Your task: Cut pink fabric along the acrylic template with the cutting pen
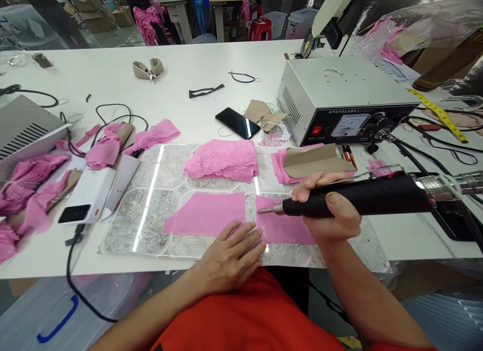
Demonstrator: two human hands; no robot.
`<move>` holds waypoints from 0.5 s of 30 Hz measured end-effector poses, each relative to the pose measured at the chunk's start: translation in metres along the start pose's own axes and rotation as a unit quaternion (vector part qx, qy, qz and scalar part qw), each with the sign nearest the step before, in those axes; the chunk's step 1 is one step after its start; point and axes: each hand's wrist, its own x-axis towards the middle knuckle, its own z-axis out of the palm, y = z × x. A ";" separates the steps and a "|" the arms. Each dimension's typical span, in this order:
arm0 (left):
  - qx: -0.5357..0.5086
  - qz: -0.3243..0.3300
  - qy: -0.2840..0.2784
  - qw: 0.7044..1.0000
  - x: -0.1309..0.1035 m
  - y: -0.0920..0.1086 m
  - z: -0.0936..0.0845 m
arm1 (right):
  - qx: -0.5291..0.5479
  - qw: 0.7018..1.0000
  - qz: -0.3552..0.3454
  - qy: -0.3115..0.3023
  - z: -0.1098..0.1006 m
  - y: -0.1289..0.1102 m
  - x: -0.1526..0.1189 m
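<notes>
Wrapped round the black tool (358, 197), our right hand (332, 210) holds its tip at the pink cloth (285, 229), right of the mat's (149, 240) centre. Our left hand (232, 255) lies loosely spread at the mat's front. Tool looks rigid, probably hefty: mid-handle hold. Cloth looks limp, light: take edges.

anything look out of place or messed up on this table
Mostly just untidy: bunched pink scraps overlap the white device, and loose threads lie tangled near beige scraps beside the grey control box. Both pink panels lie flat; no spill or plain damage shows.
</notes>
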 end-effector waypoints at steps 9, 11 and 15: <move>-0.004 0.002 0.004 1.000 0.002 0.001 -0.002 | 0.049 0.995 0.039 -0.076 -0.007 -0.007 -0.006; -0.005 0.002 -0.001 1.000 0.001 0.000 -0.002 | 0.050 0.995 0.037 -0.082 -0.006 -0.007 -0.007; -0.010 0.007 0.004 1.000 0.000 -0.001 -0.001 | 0.046 0.994 0.035 -0.095 -0.004 -0.007 -0.007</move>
